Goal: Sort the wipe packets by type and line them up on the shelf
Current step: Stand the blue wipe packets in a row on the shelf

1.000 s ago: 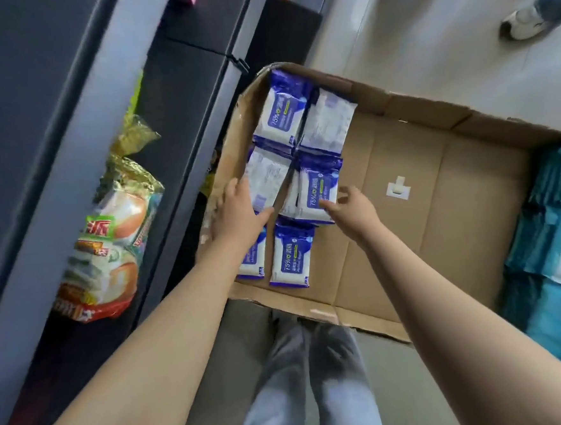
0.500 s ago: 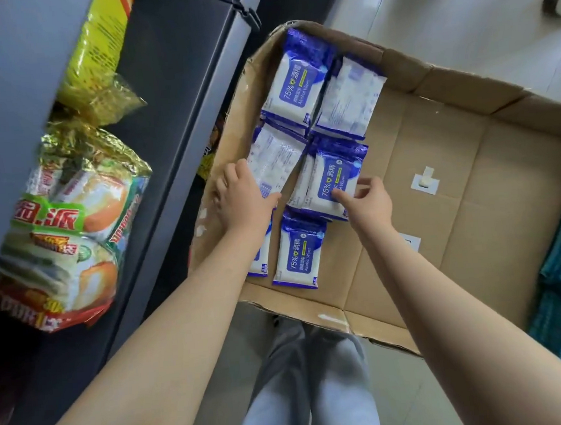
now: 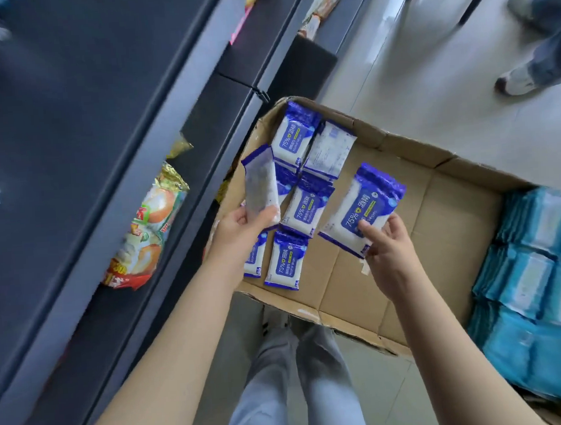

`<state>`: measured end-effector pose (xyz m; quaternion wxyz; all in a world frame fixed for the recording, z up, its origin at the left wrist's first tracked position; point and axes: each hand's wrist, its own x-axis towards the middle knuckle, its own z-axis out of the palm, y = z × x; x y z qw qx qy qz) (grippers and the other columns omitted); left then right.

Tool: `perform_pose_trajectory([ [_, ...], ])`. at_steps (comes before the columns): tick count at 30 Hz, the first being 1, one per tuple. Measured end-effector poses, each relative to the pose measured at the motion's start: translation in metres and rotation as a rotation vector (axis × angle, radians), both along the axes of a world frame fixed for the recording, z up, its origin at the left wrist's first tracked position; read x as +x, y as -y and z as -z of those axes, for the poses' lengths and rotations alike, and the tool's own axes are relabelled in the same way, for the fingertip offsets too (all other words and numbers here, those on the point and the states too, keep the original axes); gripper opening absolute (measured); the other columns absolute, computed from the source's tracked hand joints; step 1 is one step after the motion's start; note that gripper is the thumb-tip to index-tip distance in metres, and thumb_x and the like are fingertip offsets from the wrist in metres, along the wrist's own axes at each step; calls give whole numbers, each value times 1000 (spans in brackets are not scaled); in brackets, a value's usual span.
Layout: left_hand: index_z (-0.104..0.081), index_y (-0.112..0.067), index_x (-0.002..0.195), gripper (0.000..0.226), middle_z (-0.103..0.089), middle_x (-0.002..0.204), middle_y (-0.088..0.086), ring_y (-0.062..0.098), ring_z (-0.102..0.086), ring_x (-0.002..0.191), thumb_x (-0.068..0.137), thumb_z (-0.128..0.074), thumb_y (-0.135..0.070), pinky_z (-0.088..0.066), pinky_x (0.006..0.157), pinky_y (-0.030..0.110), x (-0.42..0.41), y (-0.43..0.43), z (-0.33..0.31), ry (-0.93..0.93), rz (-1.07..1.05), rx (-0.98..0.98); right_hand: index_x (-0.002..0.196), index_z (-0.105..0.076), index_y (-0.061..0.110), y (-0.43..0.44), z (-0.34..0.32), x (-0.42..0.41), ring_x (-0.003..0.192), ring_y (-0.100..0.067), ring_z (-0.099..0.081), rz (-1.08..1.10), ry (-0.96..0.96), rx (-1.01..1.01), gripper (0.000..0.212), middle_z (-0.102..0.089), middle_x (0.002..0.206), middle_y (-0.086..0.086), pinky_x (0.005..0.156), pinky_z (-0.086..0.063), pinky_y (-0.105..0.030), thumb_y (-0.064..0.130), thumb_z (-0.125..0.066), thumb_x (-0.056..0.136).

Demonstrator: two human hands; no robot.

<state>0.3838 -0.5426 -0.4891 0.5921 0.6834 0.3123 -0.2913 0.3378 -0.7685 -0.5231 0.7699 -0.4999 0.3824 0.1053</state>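
Since earlier, the left hand [image 3: 240,231] gripped a raised white-backed packet [image 3: 260,180]. The right hand [image 3: 388,248] pinched a lifted blue-fronted packet [image 3: 361,203].

packets [image 3: 285,260] in box [image 3: 407,243], shelf [image 3: 112,204] left

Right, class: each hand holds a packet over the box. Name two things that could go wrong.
1. The right hand grips the blue packet by one end; it might slip into the cardboard box.
2. The white-faced packet in the left hand shows no readable label, so it could be missorted.
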Motion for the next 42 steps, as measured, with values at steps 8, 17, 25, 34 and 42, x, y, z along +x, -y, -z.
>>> perform_pose_trajectory([
  [8,-50,-34,134,50,-63,118,12,19,-61,88,88,-65,-21,-53,71,25,-69,2,-223,192,-288,-582,121,-57,14,-1,-224,-3,84,-19,-71,-99,269,109,24,-72,106,-8,75,-59,-35,18,-56,97],
  [17,-59,-13,134,82,-55,141,15,28,-62,113,65,-86,-46,-53,87,33,-135,-57,-359,549,-408,-947,129,-53,6,-74,-381,-4,101,-31,-71,-434,469,97,56,-69,119,-16,90,-56,-47,28,-72,81],
  [25,-53,-14,137,64,-61,135,11,31,-63,114,84,-60,-48,-54,78,32,-233,-151,-425,731,-594,-624,111,-60,15,-199,-438,-52,78,-19,-72,-635,567,240,19,-74,97,-6,74,-55,-36,20,-64,92],
  [34,-59,-17,124,33,-73,112,12,33,-72,98,98,-54,-37,-59,81,50,-399,-299,-451,709,-790,-79,103,-65,17,-356,-459,-167,63,-11,-59,-732,520,245,14,-70,92,-4,50,-45,-18,15,-70,90],
  [42,-62,-24,113,25,-71,111,9,28,-70,99,93,-64,-38,-61,74,47,-513,-420,-457,676,-980,278,108,-62,5,-487,-467,-245,83,-26,-71,-897,483,350,24,-75,99,-12,86,-58,-36,2,-72,86],
])
